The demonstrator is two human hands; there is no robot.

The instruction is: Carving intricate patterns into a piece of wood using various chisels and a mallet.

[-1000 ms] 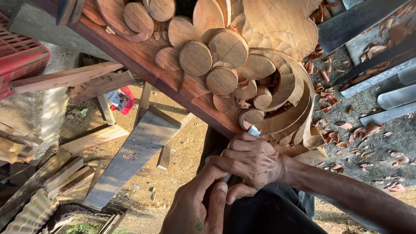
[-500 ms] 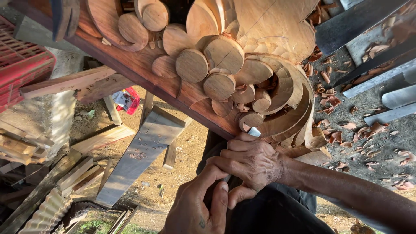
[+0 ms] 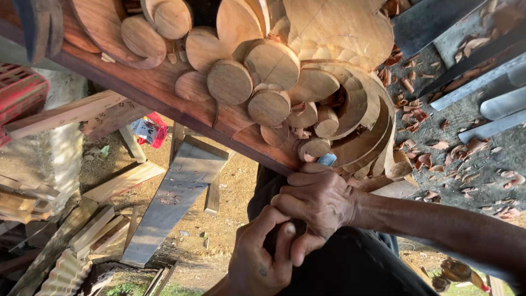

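Now carving in hand: chisel [image 3: 326, 159] gripped by both hands, right hand [image 3: 320, 198] closed round shaft near blade, left hand [image 3: 262, 257] closed round handle below. Blade tip just beyond right fingers [image 3: 307, 180], set against carved panel [image 3: 307, 93] edge. Next push judged to call for steady, controlled pressure.

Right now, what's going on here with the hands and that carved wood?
A person grips a chisel with both hands: the right hand wraps the tool nearer the blade, and the left hand holds the handle end below it. The metal tip rests against the lower edge of a carved wooden panel made of rounded disc shapes. Wood chips lie scattered on the surface at the right, beside several other metal blades.
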